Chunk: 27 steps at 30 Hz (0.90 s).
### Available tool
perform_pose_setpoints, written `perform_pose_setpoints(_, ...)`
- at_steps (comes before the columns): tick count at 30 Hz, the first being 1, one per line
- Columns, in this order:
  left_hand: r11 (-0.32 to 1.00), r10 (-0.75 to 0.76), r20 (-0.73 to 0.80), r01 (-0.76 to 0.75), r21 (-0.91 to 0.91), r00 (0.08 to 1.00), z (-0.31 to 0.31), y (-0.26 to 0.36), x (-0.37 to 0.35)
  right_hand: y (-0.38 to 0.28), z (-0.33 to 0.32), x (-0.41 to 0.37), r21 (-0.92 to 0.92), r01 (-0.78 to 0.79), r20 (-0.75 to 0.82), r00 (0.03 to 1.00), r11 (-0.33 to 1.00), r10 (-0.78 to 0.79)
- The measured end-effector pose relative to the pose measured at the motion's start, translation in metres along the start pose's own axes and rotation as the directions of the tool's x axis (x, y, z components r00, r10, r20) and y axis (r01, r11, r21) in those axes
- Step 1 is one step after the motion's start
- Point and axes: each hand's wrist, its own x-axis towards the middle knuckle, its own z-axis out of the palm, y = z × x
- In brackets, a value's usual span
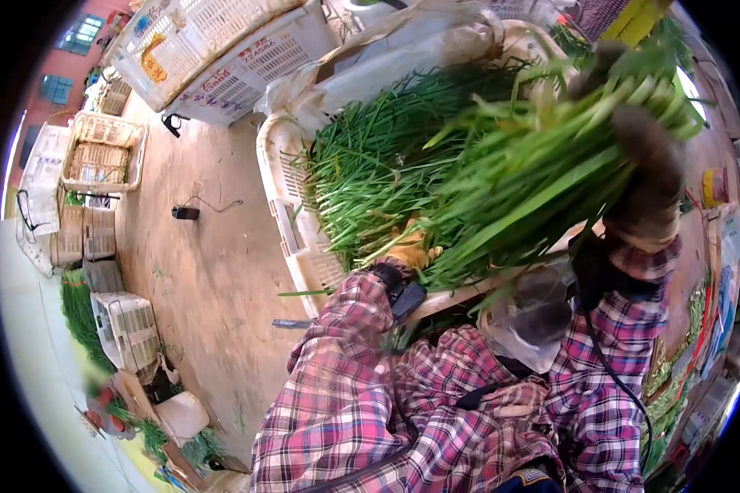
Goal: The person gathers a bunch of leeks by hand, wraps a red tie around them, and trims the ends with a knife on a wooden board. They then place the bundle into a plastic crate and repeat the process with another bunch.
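Right hand point(651, 152) closes round a thick leaf bundle point(526, 177) above a white crate point(274, 164) of greens point(370, 164).
Left hand point(413, 250) sits among the greens, its opening unclear; an even hold should keep stalks aligned, clear of the crate's near rim, with floor point(197, 279) room to the left.

From my remote seat I see my left arm point(345, 316) reaching forward in a pink, white and dark plaid sleeve, a black strap with a boxy dark device point(407, 302) around the wrist. My left grip point(415, 248), in a yellow-orange glove, is low and partly covered, so its finger pose is unclear. My right arm point(633, 316), sleeved alike, is raised farther forward; my right grip point(649, 148), dark brown and motion-blurred, is closed above a black wrist band point(629, 278).
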Motion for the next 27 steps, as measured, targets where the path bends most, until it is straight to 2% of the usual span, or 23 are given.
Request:
perform_pose_setpoints(2, 1.000, 0.020, 0.013, -0.020, 0.001, 1.000, -0.006, 0.001, 0.002, -0.010, -0.023, 0.009, -0.060, 0.232, -0.009, 0.973, 0.971, -0.233)
perform_pose_setpoints(3, 0.999, 0.035, 0.010, -0.035, 0.004, 0.999, -0.011, 0.003, 0.001, -0.017, -0.025, 0.021, -0.073, 0.256, -0.029, 0.965, 0.964, -0.259)
perform_pose_setpoints(4, 0.999, 0.050, 0.006, -0.050, 0.001, 0.999, -0.017, 0.005, 0.000, -0.022, -0.023, 0.033, -0.202, 0.502, -0.005, 0.858, 0.841, -0.514)
perform_pose_setpoints(5, 0.997, 0.070, 0.000, -0.070, -0.010, 0.998, -0.022, 0.004, -0.002, -0.029, -0.016, 0.037, -0.320, 0.695, 0.054, 0.692, 0.644, -0.720)
perform_pose_setpoints(6, 0.996, 0.093, -0.003, -0.093, -0.013, 0.996, -0.027, 0.004, -0.008, -0.043, -0.013, 0.034, -0.240, 0.596, -0.114, 0.766, 0.766, -0.632)
perform_pose_setpoints(8, 0.991, 0.133, 0.003, -0.133, -0.013, 0.991, -0.037, -0.002, -0.018, -0.054, -0.025, 0.028, -0.238, 0.642, 0.023, 0.754, 0.729, -0.657)
perform_pose_setpoints(9, 0.988, 0.152, 0.023, -0.152, 0.018, 0.988, -0.047, -0.007, -0.031, -0.060, -0.030, 0.023, -0.249, 0.648, 0.018, 0.746, 0.719, -0.666)
perform_pose_setpoints(10, 0.984, 0.166, 0.049, -0.169, 0.064, 0.985, -0.059, -0.012, -0.044, -0.067, -0.033, 0.018, -0.166, 0.647, -0.049, 0.748, 0.744, -0.662)
perform_pose_setpoints(11, 0.962, 0.167, 0.075, -0.179, 0.205, 0.983, -0.070, -0.024, -0.065, -0.073, -0.036, 0.014, -0.079, 0.647, -0.114, 0.750, 0.758, -0.652)
perform_pose_setpoints(12, 0.920, 0.164, 0.103, -0.190, 0.344, 0.981, -0.090, -0.018, -0.092, -0.080, -0.042, 0.012, -0.091, 0.656, -0.122, 0.739, 0.749, -0.663)
perform_pose_setpoints(14, 0.949, -0.013, 0.082, -0.014, 0.314, 0.997, -0.130, 0.030, -0.136, -0.093, -0.060, 0.005, -0.197, 0.779, -0.125, 0.582, 0.595, -0.803)
perform_pose_setpoints(15, 0.999, 0.035, 0.059, -0.036, 0.019, 0.998, -0.143, 0.056, -0.154, -0.109, -0.073, -0.012, -0.390, 0.732, -0.048, 0.590, 0.559, -0.806)
perform_pose_setpoints(16, 0.958, 0.075, 0.041, -0.060, -0.279, 0.996, -0.153, 0.084, -0.168, -0.123, -0.084, -0.023, -0.426, 0.716, -0.064, 0.586, 0.553, -0.808)
perform_pose_setpoints(17, 0.805, 0.247, 0.131, -0.128, -0.580, 0.960, -0.160, 0.124, -0.176, -0.136, -0.105, -0.035, -0.550, 0.734, 0.055, 0.508, 0.398, -0.860)
perform_pose_setpoints(18, 0.557, 0.432, 0.171, -0.113, -0.823, 0.886, -0.161, 0.164, -0.174, -0.149, -0.129, -0.047, -0.654, 0.726, 0.199, 0.439, 0.215, -0.876)
perform_pose_setpoints(19, 0.433, 0.643, 0.243, -0.084, -0.897, 0.726, -0.157, 0.197, -0.161, -0.154, -0.147, -0.053, -0.671, 0.727, 0.149, 0.320, 0.142, -0.936)
perform_pose_setpoints(20, 0.318, 0.812, 0.270, -0.005, -0.948, 0.517, -0.150, 0.228, -0.144, -0.167, -0.153, -0.075, -0.722, 0.684, 0.163, 0.320, 0.108, -0.933)
perform_pose_setpoints(22, 0.238, 0.957, 0.231, -0.021, -0.971, 0.174, -0.118, 0.296, -0.110, -0.190, -0.162, -0.117, -0.652, 0.659, -0.065, 0.443, 0.374, -0.894)
perform_pose_setpoints(23, 0.178, 0.971, 0.193, 0.111, -0.978, 0.143, -0.102, 0.330, -0.102, -0.200, -0.202, -0.138, -0.893, 0.384, 0.365, 0.313, -0.235, -0.877)
perform_pose_setpoints(24, 0.126, 0.979, 0.160, 0.245, -0.961, 0.125, -0.088, 0.362, -0.097, -0.197, -0.206, -0.157, -0.902, 0.348, 0.370, 0.312, -0.257, -0.875)
perform_pose_setpoints(25, 0.105, 0.973, 0.166, 0.337, -0.936, 0.157, -0.070, 0.386, -0.090, -0.189, -0.199, -0.178, -0.993, 0.098, 0.107, 0.459, -0.069, -0.882)
perform_pose_setpoints(26, 0.080, 0.965, 0.177, 0.423, -0.903, 0.196, -0.053, 0.407, -0.082, -0.178, -0.187, -0.199, -0.979, -0.172, -0.187, 0.520, 0.112, -0.833)
perform_pose_setpoints(27, 0.091, 0.960, 0.210, 0.505, -0.858, 0.184, -0.038, 0.425, -0.073, -0.164, -0.180, -0.218, -0.860, -0.433, -0.477, 0.493, 0.271, -0.728)
